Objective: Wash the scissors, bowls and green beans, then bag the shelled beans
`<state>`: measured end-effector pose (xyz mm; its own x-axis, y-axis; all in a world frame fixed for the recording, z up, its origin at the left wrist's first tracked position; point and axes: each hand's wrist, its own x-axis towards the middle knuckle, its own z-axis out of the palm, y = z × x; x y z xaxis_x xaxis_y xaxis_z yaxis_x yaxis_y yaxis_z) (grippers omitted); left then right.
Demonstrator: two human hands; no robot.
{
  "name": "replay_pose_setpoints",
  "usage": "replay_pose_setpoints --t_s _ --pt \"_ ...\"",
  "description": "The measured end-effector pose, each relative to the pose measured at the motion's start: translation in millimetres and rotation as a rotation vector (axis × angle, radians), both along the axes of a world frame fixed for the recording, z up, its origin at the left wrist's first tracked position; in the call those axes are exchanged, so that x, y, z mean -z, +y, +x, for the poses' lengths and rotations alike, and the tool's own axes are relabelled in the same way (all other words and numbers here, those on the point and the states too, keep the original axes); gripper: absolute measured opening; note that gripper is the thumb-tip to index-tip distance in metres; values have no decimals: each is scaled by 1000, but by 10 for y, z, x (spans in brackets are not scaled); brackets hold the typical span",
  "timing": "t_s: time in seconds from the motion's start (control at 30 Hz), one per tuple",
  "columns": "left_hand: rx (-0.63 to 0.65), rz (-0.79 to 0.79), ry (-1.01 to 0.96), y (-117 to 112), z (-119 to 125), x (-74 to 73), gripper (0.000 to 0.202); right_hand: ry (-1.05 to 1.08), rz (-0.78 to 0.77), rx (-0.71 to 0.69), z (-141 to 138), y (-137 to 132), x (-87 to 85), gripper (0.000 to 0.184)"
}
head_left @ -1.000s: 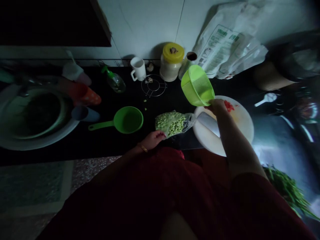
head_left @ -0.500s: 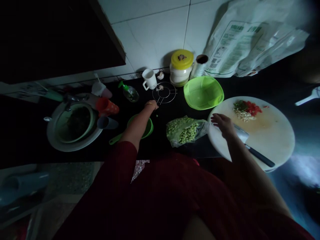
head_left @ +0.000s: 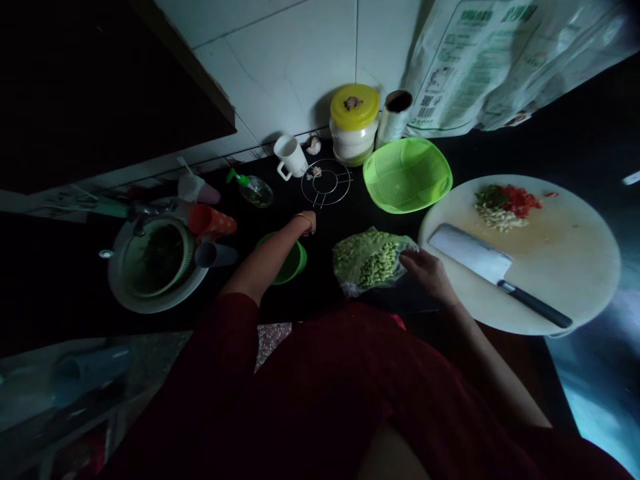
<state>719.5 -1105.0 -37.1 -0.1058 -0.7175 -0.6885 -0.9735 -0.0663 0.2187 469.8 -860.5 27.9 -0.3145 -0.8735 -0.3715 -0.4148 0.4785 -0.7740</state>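
A clear plastic bag [head_left: 345, 257] of shelled green beans [head_left: 379, 264] lies on the dark counter with its mouth toward the right. My right hand [head_left: 429, 272] pinches the edge of that mouth between thumb and fingers. My left hand [head_left: 310, 223], with a bangle at the wrist, is low over the counter left of the bag. Its fingers are curled together, and whatever they may hold is hidden. Beneath the left forearm sits a green bowl [head_left: 299, 261], partly covered by the arm.
A cleaver [head_left: 470, 253] and chopped red, green and white pieces lie on a round cutting board [head_left: 560, 267]. Behind are a green basket [head_left: 407, 177], wire rack [head_left: 326, 181], white mug [head_left: 291, 157] and yellow-lidded jar [head_left: 355, 127]. A basin [head_left: 150, 303] stands left.
My right hand has moved left from above the cutting board and taken hold of the bag's edge. My left hand has drawn back slightly from the wire rack. The view has shifted a little.
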Motion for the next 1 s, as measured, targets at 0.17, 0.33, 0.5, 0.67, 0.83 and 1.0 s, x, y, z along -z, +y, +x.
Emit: replay_pose_setpoints --t_s 0.17,0.33,0.5,0.67,0.83,1.0 --pt "85 38 -149 97 -157 10 31 -48 -19 39 6 11 -75 34" --pt "118 -27 -121 295 -257 -74 28 -258 -55 105 75 33 -249 34" --pt "184 -59 58 554 -303 -561 20 -438 -61 182 188 62 -371 38" --pt "425 -80 615 1084 -505 -1236 21 -593 -145 180 262 3 -487 38" --pt "728 -281 300 1481 -596 -1229 24 -680 -189 183 263 -125 -585 33" --pt "790 -351 93 1497 -25 -1165 31 -821 -178 258 113 -240 -638 25"
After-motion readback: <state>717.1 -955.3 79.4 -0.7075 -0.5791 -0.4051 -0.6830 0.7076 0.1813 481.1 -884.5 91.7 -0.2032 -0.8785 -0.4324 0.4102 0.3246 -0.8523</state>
